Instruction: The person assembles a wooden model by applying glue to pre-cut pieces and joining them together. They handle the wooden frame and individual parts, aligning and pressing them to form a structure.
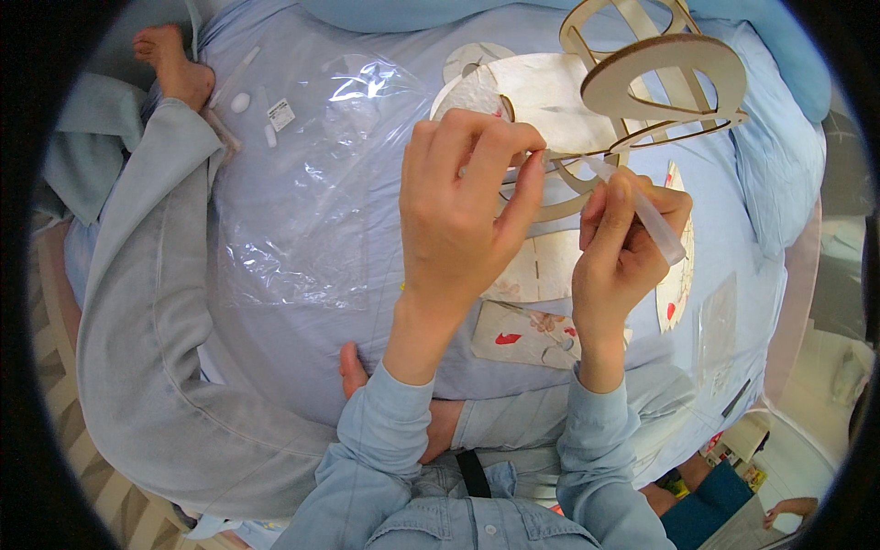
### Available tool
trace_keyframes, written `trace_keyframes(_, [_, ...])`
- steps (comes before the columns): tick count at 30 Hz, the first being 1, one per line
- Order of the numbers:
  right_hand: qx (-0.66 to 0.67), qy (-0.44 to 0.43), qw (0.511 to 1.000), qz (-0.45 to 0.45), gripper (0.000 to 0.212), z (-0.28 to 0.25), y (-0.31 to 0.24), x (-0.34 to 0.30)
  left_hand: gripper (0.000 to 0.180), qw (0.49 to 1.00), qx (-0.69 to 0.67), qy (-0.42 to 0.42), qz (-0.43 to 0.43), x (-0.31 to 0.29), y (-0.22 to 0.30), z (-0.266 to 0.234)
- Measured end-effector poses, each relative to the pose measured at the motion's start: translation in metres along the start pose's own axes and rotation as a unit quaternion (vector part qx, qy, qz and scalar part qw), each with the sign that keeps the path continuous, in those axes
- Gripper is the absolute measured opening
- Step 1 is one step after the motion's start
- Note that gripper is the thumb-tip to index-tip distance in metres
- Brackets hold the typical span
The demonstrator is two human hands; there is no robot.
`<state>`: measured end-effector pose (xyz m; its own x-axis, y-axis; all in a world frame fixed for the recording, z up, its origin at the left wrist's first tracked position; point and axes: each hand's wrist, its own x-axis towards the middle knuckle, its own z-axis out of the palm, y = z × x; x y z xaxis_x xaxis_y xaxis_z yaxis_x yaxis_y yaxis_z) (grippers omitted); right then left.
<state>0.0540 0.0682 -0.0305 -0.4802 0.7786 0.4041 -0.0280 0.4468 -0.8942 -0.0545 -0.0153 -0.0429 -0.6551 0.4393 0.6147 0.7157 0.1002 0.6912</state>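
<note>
Between the thumb and fingers of my right hand (pixel 619 243) is a slim translucent glue tube (pixel 662 231), its narrow tip on the lower edge of a cream panel (pixel 545 92). My left hand (pixel 458 206) pinches that same edge, to the left of the tip; what lies right between the fingertips is partly hidden. Joined to the panel, or resting against it, is a light wooden frame (pixel 665 87) with rounded, cut-out pieces. Below my hands lie a cream panel with slots (pixel 527 266) and a flower-printed panel (pixel 513 335).
Clear plastic sheeting (pixel 293 220) covers the bed's left half, with a small white cap (pixel 240 102) and a labelled piece (pixel 280 115) on it. A toothed printed panel (pixel 676 275) and a plastic bag (pixel 718 321) lie right. Another person's hand (pixel 793 509) shows lower right.
</note>
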Motion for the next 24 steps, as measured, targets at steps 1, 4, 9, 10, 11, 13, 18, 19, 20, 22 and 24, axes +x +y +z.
trace_keyframes(1, [-0.002, -0.005, 1.0, -0.004, 0.008, 0.0, 0.001, -0.001, 0.018, 1.0, -0.001, 0.0, 0.0, 0.0, 0.0, 0.0])
trace_keyframes(4, [0.007, -0.022, 1.0, -0.002, 0.003, 0.005, 0.003, -0.009, 0.019, 1.0, -0.001, -0.004, -0.002, 0.001, 0.002, 0.0])
trace_keyframes(9, [0.006, -0.059, 0.998, 0.002, 0.006, 0.014, 0.001, -0.017, 0.02, 1.0, -0.003, 0.003, 0.001, 0.0, 0.0, -0.001])
trace_keyframes(10, [0.019, -0.052, 0.998, -0.002, 0.008, 0.013, 0.001, -0.017, 0.02, 1.0, -0.009, 0.01, 0.001, 0.0, -0.001, 0.001])
trace_keyframes(11, [0.032, -0.046, 0.998, -0.005, 0.011, 0.012, 0.002, -0.016, 0.021, 1.0, -0.014, 0.017, 0.0, 0.0, -0.001, 0.003])
trace_keyframes(13, [0.069, -0.024, 0.997, -0.009, 0.015, 0.008, 0.002, -0.015, 0.022, 1.0, -0.011, 0.017, 0.0, 0.0, -0.001, 0.004])
trace_keyframes(18, [0.198, 0.019, 0.978, 0.06, 0.021, -0.007, -0.016, -0.012, 0.022, 1.0, -0.002, 0.016, 0.004, 0.0, -0.003, 0.002])
trace_keyframes(19, [0.201, -0.026, 0.978, 0.055, 0.02, -0.014, -0.017, -0.005, 0.022, 1.0, 0.0, 0.014, 0.006, 0.0, -0.002, 0.002])
trace_keyframes(20, [0.185, -0.013, 0.98, 0.071, 0.019, -0.015, -0.021, -0.005, 0.022, 1.0, 0.001, 0.012, 0.007, 0.001, -0.002, 0.002])
trace_keyframes(22, [0.156, 0.013, 0.982, 0.102, 0.021, -0.014, -0.033, -0.002, 0.022, 1.0, -0.001, 0.012, 0.006, 0.001, -0.001, 0.002])
trace_keyframes(24, [0.157, -0.014, 0.985, 0.072, 0.021, -0.021, -0.032, -0.001, 0.022, 1.0, -0.004, 0.012, 0.008, 0.001, 0.0, 0.002])
